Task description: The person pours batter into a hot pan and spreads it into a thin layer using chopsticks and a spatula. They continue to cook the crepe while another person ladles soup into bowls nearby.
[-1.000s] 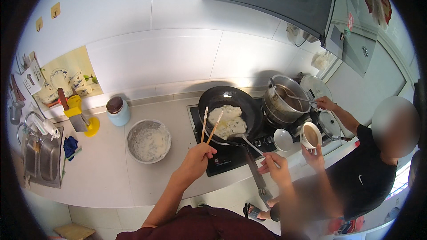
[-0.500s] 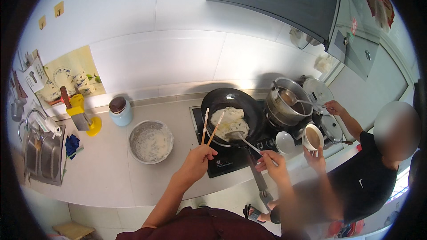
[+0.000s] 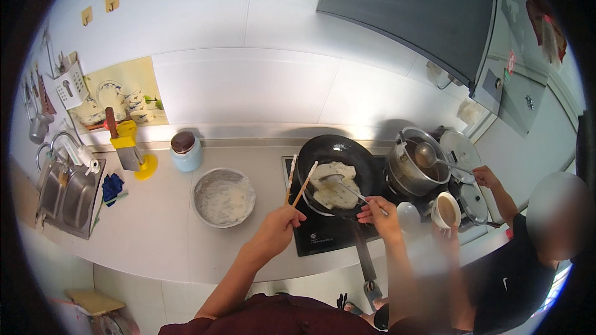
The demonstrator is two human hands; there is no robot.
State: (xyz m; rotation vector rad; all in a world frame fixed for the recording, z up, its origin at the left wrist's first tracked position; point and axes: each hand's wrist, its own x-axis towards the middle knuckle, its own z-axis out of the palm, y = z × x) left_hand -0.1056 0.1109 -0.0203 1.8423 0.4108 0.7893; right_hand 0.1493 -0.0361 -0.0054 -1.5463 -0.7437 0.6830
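Note:
My left hand (image 3: 282, 223) is closed round a pair of chopsticks (image 3: 299, 187), whose whitened tips point up and stand apart beside the wok's left rim. In my right hand (image 3: 380, 216) is the handle of a metal spatula (image 3: 351, 188). Its blade rests on a pale, flat piece of dough (image 3: 339, 197) inside the black wok (image 3: 370, 174). The wok sits on a black cooktop (image 3: 313, 243), its long handle toward me. Left of it, a metal bowl (image 3: 197, 201) holds white, floury batter or dough.
On my right, a co-worker (image 3: 496, 273) holds a white bowl (image 3: 446, 211) of brownish liquid and a ladle (image 3: 426, 156) over a steel pot (image 3: 410, 177). A white bowl (image 3: 408, 217) stands by the cooktop. Leftward are a blue jar (image 3: 186, 152), a cleaver (image 3: 128, 156) and a sink (image 3: 77, 201).
The spatula blade has shifted from the near edge of the dough up onto its middle. The co-worker's ladle has risen a little in the pot. The whole view has shifted slightly.

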